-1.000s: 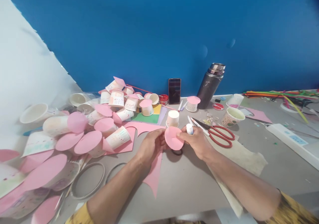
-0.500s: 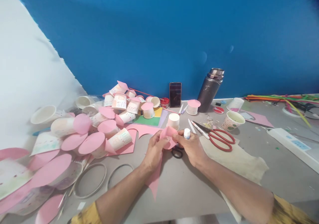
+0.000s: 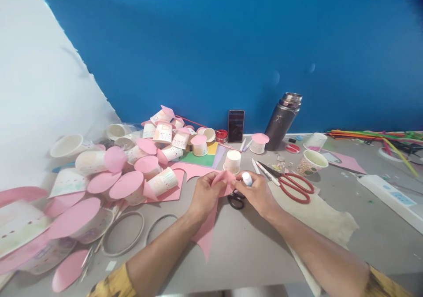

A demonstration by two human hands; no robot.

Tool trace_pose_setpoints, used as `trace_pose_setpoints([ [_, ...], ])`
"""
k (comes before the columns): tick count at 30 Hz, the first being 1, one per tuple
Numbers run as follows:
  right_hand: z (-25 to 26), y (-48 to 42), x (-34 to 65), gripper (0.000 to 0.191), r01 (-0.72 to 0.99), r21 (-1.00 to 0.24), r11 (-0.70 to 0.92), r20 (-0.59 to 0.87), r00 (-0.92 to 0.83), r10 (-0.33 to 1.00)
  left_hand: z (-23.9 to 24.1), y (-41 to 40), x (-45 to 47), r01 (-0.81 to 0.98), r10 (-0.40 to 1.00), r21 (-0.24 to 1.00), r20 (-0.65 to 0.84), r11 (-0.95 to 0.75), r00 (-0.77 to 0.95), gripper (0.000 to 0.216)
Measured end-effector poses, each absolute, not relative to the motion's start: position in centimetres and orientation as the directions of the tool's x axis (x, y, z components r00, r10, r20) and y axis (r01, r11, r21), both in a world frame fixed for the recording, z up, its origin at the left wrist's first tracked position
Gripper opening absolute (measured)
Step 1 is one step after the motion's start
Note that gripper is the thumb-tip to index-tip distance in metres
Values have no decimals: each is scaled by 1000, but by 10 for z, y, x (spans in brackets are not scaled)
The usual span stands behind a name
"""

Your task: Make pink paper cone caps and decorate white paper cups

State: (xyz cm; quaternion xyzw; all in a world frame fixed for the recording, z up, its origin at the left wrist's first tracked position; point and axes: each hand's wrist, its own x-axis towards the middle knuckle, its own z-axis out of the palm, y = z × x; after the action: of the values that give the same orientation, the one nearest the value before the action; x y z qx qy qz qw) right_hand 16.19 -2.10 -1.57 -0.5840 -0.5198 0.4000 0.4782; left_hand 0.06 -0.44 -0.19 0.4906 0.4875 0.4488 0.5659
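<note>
Between my two hands is a small piece of pink paper [image 3: 224, 181], bent and seen at a slant. My left hand [image 3: 205, 198] pinches its left side with thumb and fingers. The fingers of my right hand [image 3: 259, 194] close on the paper's right edge, and a white-capped tube [image 3: 246, 178], perhaps a glue stick, is tucked in the same hand. Just beyond stands an upside-down paper cup [image 3: 232, 161]. Black scissor handles [image 3: 236, 200] lie beneath the hands. A cut pink sheet [image 3: 206, 235] lies under my left wrist.
Paper cups with pink discs [image 3: 127, 184] pile up on the left. Red-handled scissors [image 3: 295, 187] and a cloth [image 3: 317, 217] lie right. Behind stand a phone [image 3: 235, 126] and a dark flask [image 3: 284, 120]. A power strip [image 3: 393, 200] is far right.
The pink paper has tipped and looks more bent, showing less of its face. Both hands keep their hold. The whole view has shifted slightly.
</note>
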Motion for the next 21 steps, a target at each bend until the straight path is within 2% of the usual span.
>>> trace_pose_setpoints([
  [3,-10,-21,157,22,180,-982,-64,-13,273,962,-5,-7,4,-255,967,951,-118,175,225,34],
  [5,-8,-21,153,22,109,-990,-89,-50,318,947,-8,-8,7,-331,947,915,-134,232,293,36],
  [12,-14,-22,155,37,-87,-994,-72,-81,99,992,-10,-3,5,-427,944,861,-162,277,287,26],
  [16,-14,-18,164,46,-243,-968,-62,-80,64,995,-7,-1,4,-424,937,858,-163,289,310,26],
  [21,-12,-16,170,45,-256,-964,-74,-85,31,996,-3,-3,6,-405,929,860,-187,311,319,27],
])
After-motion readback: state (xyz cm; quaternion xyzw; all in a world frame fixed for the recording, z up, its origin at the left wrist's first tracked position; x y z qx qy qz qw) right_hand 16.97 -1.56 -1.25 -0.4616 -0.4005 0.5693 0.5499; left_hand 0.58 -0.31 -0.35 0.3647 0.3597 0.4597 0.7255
